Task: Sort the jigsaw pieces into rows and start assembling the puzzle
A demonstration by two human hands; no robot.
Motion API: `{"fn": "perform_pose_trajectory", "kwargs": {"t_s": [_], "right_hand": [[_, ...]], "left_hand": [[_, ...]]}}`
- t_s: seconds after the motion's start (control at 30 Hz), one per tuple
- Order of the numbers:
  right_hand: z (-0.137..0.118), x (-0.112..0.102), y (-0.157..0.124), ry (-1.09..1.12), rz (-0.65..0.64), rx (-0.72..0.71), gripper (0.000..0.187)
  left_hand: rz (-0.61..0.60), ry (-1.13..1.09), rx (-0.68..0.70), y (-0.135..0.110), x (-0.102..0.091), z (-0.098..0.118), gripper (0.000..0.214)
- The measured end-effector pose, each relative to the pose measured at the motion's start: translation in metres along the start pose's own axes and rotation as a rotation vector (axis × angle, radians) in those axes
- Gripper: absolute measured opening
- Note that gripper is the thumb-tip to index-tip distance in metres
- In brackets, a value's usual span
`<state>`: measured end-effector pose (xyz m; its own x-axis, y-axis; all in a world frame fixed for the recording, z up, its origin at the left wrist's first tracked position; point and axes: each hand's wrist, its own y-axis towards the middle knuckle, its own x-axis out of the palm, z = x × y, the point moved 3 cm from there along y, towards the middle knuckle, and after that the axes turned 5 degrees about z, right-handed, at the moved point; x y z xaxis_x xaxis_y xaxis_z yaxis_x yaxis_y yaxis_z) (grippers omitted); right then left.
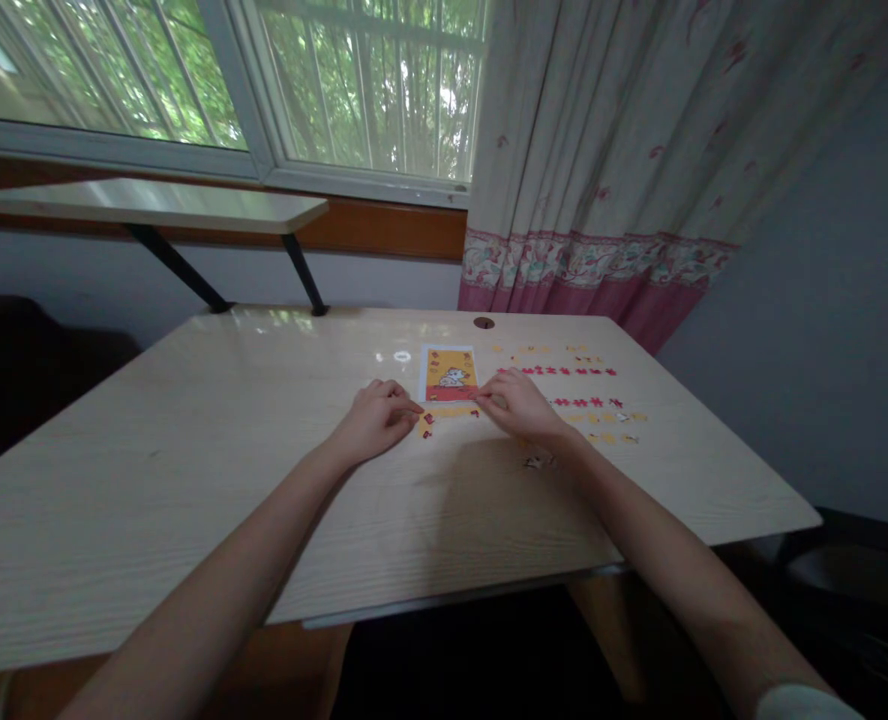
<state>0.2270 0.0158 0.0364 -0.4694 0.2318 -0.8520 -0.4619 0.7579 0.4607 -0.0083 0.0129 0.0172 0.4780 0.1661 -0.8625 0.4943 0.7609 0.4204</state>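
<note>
A printed picture card (pixel 449 365), yellow above and red below with a white cartoon animal, lies on the table. Just below it sits a short strip of joined yellow jigsaw pieces (pixel 451 411) with small red patterns. My left hand (pixel 376 417) rests at the strip's left end, fingers curled and thumb against the index finger. At the card's lower right corner is my right hand (pixel 520 403), its fingertips pinched together. What either pinch holds, if anything, is too small to tell.
Loose red jigsaw pieces (pixel 575 372) and yellow jigsaw pieces (pixel 609 438) lie in rows to the right, partly behind my right arm. Several pale jigsaw pieces (pixel 539 462) lie nearer me. A raised shelf (pixel 151 203) stands at the back left. A curtain (pixel 564 180) hangs behind the table (pixel 189 480).
</note>
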Motion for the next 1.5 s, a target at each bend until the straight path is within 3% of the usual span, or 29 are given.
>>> {"fn": "perform_pose_trajectory", "kwargs": {"t_s": [0.13,0.3,1.2,1.5], "right_hand": [[0.0121,0.0014,-0.0027,-0.021,-0.079,-0.025,0.026],[0.0086,0.0048,-0.0007,-0.014,-0.124,-0.036,0.022],[0.0044,0.0021,0.0000,-0.022,-0.148,-0.047,0.023],[0.0031,0.0018,0.0005,-0.005,-0.175,-0.096,0.022]], "left_hand": [[-0.011,0.003,0.000,-0.0002,0.0005,0.0018,0.024],[-0.018,0.007,0.002,0.0003,0.0014,0.0036,0.026],[0.028,0.011,-0.025,0.0012,0.0050,0.0071,0.025],[0.050,0.005,0.004,0.0016,-0.0025,0.0061,0.023]]}}
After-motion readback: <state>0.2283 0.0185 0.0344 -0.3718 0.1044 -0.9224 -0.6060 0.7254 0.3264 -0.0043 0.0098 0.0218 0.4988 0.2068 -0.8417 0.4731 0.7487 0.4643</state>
